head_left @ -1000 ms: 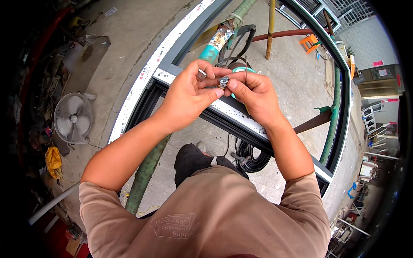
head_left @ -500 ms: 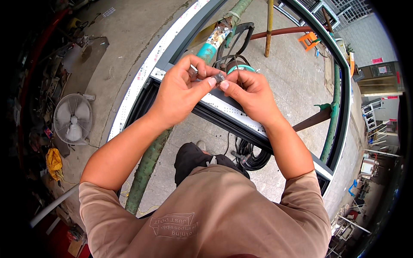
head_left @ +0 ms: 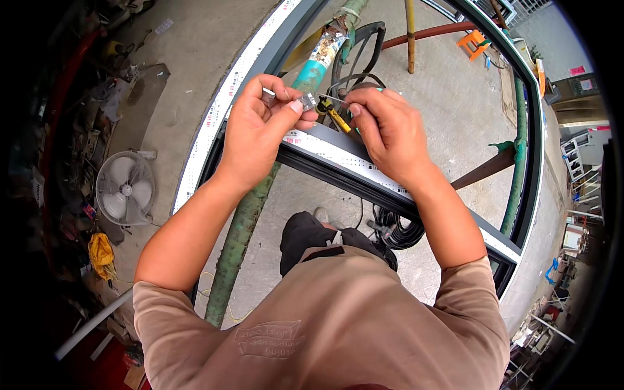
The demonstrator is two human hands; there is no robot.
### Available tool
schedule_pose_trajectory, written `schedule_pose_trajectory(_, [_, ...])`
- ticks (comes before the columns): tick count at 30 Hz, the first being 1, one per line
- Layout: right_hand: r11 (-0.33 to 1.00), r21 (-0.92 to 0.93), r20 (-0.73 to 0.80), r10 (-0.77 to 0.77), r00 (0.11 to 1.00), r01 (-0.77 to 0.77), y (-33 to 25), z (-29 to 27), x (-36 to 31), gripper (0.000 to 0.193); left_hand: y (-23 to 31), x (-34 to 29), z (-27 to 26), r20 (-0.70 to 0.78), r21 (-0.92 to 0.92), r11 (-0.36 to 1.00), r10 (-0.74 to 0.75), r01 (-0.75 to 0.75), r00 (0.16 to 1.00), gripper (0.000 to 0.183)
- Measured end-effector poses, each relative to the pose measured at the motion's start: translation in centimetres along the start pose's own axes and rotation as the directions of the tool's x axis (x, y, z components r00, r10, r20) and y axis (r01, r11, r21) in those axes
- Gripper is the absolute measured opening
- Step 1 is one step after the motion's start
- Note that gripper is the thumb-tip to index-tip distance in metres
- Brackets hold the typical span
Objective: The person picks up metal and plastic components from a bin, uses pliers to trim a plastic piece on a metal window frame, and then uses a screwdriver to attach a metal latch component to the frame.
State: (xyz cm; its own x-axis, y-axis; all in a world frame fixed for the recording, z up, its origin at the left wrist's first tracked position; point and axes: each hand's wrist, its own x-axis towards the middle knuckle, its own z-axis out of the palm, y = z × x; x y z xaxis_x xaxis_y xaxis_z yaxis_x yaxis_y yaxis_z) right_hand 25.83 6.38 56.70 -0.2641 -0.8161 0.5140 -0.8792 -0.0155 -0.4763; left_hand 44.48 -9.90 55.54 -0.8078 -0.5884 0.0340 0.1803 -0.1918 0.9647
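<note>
Your right hand (head_left: pixel 395 135) has drawn apart from your left hand (head_left: pixel 250 135) since half a second ago, when both met at the small grey metal piece (head_left: pixel 308 101). Your left thumb and fingers pinch that piece above the frame's white-filmed crossbar (head_left: pixel 344 158); your right ones close on a thin metal rod (head_left: pixel 335 99), tip just beside it. A yellow tool (head_left: pixel 337 119) shows between your hands. Farther out are a green pole (head_left: pixel 242 227), a fan (head_left: pixel 125 188) and an orange stool (head_left: pixel 472 44).
</note>
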Motion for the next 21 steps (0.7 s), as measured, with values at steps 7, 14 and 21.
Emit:
schedule_pose_trajectory(7, [0.981,-0.15,-0.058,-0.133,0.989,0.123,-0.16,-0.44,0.35,0.013,0.26,-0.01,-0.21,-0.002,0.066,0.997,-0.031,0.031,1.0,0.013])
schedule_pose_trajectory(14, [0.98,-0.153,-0.083,-0.138,0.987,0.124,0.2,-0.04,-0.05,0.016,0.11,-0.08,-0.34,0.061,0.102,0.994,-0.035,0.028,0.998,0.012])
schedule_pose_trajectory(21, [0.976,-0.173,-0.055,-0.144,0.988,0.133,0.32,-0.07,-0.12,0.016,0.16,-0.38,-0.1,0.103,0.261,0.965,-0.046,0.017,0.994,0.011])
